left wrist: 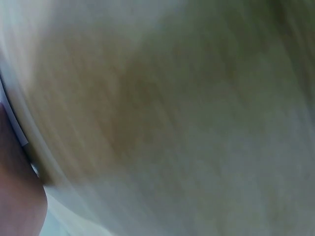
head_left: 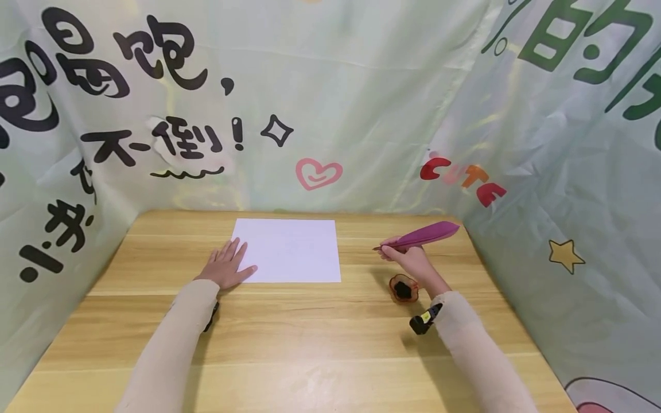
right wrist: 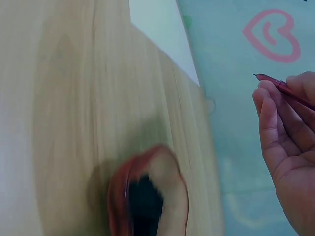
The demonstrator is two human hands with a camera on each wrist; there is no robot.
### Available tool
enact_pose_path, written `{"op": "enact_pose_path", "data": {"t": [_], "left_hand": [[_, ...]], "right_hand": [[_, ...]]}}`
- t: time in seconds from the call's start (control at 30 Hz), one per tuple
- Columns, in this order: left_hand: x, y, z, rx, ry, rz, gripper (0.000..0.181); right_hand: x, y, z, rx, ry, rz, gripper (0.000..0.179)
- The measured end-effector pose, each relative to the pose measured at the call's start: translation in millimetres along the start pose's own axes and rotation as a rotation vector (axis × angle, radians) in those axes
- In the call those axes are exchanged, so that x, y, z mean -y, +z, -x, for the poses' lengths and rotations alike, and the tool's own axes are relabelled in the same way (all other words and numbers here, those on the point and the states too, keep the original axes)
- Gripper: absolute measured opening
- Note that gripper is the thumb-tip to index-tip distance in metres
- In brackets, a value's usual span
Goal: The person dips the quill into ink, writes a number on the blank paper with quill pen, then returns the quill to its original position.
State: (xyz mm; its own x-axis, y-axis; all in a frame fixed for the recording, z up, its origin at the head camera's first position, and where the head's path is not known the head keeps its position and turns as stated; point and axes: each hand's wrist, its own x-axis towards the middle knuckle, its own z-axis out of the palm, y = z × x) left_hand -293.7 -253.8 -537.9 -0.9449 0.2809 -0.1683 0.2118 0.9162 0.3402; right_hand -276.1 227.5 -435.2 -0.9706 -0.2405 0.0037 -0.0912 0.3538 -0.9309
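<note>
My right hand (head_left: 410, 258) pinches a purple feather pen (head_left: 426, 234) near its tip, which points left; the feather end extends to the right. In the right wrist view, thumb and fingers grip its dark red barrel (right wrist: 285, 90). Below that hand sits a small reddish-brown dish (head_left: 396, 291) with a black middle. My left hand (head_left: 225, 265) lies with spread fingers on the lower left edge of a white sheet of paper (head_left: 291, 249). The left wrist view is mostly blurred, with part of the hand (left wrist: 19, 191) at its left edge.
The wooden table (head_left: 289, 344) carries the paper at its far side. A printed cloth backdrop (head_left: 372, 115) rises behind the table and along both sides. A dark wrist camera (head_left: 426, 319) is strapped at the right sleeve.
</note>
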Motion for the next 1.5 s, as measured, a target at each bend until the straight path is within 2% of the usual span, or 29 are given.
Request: {"op": "enact_pose_path", "data": {"t": [0.2,0.6,0.83,1.1,1.33,1.5], "left_hand": [[-1.3,0.1,-1.3,-0.001,-0.002,-0.001,0.096],[-3.3,1.3,-0.2,-0.005,-0.010,0.005,0.093],[-0.7,5.0,-0.8,-0.028,-0.006,0.002,0.092],[0.5,6.6,-1.0,-0.033,-0.012,-0.009,0.093],[-3.2,1.9,0.5,-0.017,-0.011,0.001,0.094],[-5.3,-0.5,2.8,-0.018,-0.010,-0.001,0.093]], "right_hand": [[-2.0,23.0,-22.2,-0.012,-0.053,-0.013,0.035],[11.7,69.9,-58.7,-0.056,-0.082,-0.015,0.025],[17.4,94.7,-70.8,-0.147,-0.035,-0.035,0.018],[24.7,119.9,-80.9,-0.256,-0.014,0.013,0.013],[30.0,136.4,-86.9,-0.279,0.039,0.089,0.011],[33.3,145.7,-89.1,-0.303,0.113,0.076,0.012]]}}
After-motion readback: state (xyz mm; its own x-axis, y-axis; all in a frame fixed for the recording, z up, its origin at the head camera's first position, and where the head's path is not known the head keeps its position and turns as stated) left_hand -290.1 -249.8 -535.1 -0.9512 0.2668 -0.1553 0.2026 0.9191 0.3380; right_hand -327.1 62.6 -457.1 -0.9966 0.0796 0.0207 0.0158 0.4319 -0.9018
